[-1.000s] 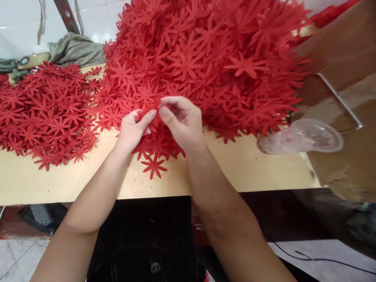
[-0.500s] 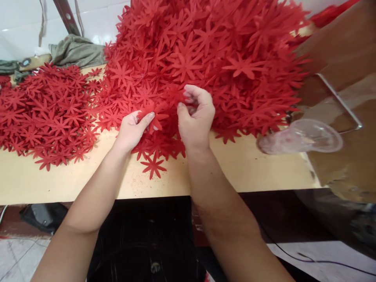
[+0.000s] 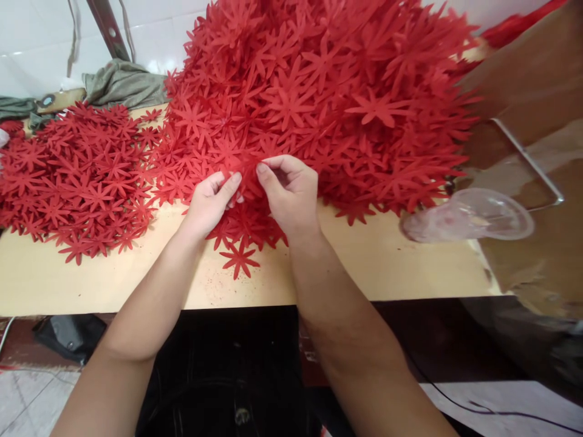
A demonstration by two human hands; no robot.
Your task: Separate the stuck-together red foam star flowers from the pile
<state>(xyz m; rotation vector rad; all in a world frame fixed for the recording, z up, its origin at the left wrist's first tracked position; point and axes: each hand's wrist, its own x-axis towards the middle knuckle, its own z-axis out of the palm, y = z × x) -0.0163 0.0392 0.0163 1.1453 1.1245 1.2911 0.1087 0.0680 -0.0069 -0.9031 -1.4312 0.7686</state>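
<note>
Between my hands is a red fabric flower piece point(image 3: 248, 177), hard to tell from the red behind it. My left hand point(image 3: 211, 199) pinches it between thumb and fingers. From the other side my right hand point(image 3: 291, 189) pinches its edge, thumb against forefinger. Behind both hands rises a large heap of red flower cut-outs point(image 3: 291, 100) with narrow petals. A smaller heap of like pieces point(image 3: 86, 176) lies to the left. One loose flower point(image 3: 239, 260) rests flat on the table just below my hands.
The pale wooden table point(image 3: 355, 267) ends close to my body. At right, a clear plastic cup point(image 3: 494, 213) lies on its side against brown cardboard point(image 3: 532, 145) with a metal handle-like wire point(image 3: 528, 158). A grey-green cloth point(image 3: 125, 84) is bunched at the back left.
My right hand has moved left and slightly down, and its thumb and forefinger have closed on the flower piece. My left hand keeps its pinch nearly in place.
</note>
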